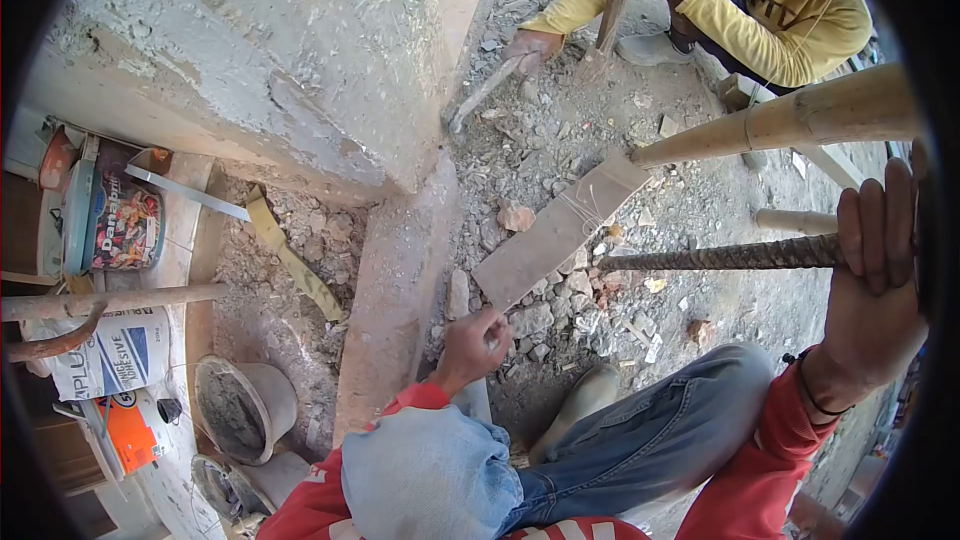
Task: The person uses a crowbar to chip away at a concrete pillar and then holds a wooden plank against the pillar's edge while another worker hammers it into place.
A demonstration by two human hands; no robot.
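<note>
My left hand [472, 350] is closed with its fingers curled, close to the lower end of a flat wooden board [560, 230]. Whatever it may hold is too small or hidden to make out. Thin wires or strings [590, 215] lie on the board. Over at the right edge, my right hand [875, 270] has its fingers around the upper part of a dark, ribbed pole [720, 256]. The pole's foot rests in the rubble. Part of that grip falls outside the round view.
A crouching co-worker in a yellow shirt [780, 30] holds a hammer-like tool [485, 95] near the concrete column [330, 60]. A bamboo pole [790, 120] slants in from the right. Buckets [245, 410], a paint pail [125, 225] and a cement-like bag [115, 352] stand left.
</note>
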